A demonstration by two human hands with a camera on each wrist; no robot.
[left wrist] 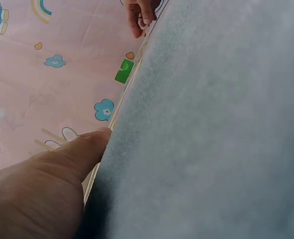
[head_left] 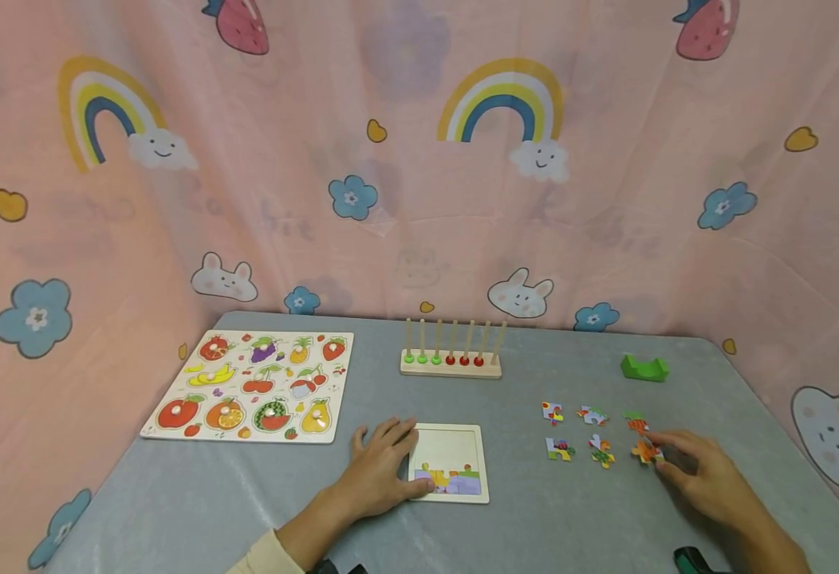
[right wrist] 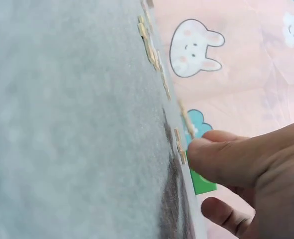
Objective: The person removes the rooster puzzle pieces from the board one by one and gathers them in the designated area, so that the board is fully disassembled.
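My left hand (head_left: 378, 474) lies at the left side of a square wooden puzzle tray (head_left: 485, 466), thumb over its lower left corner and fingers along its left edge. Joined purple and yellow pieces (head_left: 462, 482) fill the tray's bottom row. To the right, my right hand (head_left: 710, 478) reaches over an orange puzzle piece (head_left: 645, 452), index finger and thumb apart at its right side. That piece lies flat; whether it is pinched is unclear. Several loose pieces, among them a blue-and-white one (head_left: 592, 415), lie in two rows. In the right wrist view, the right hand (right wrist: 251, 172) has its fingertips beside thin piece edges (right wrist: 180, 146).
A fruit puzzle board (head_left: 247, 386) lies at the left. Behind the tray stands a wooden peg rack (head_left: 451, 369) with green and red beads. A green curved block (head_left: 644, 368) sits at the back right, and a pink printed curtain (head_left: 405, 239) hangs behind the grey table (head_left: 520, 526).
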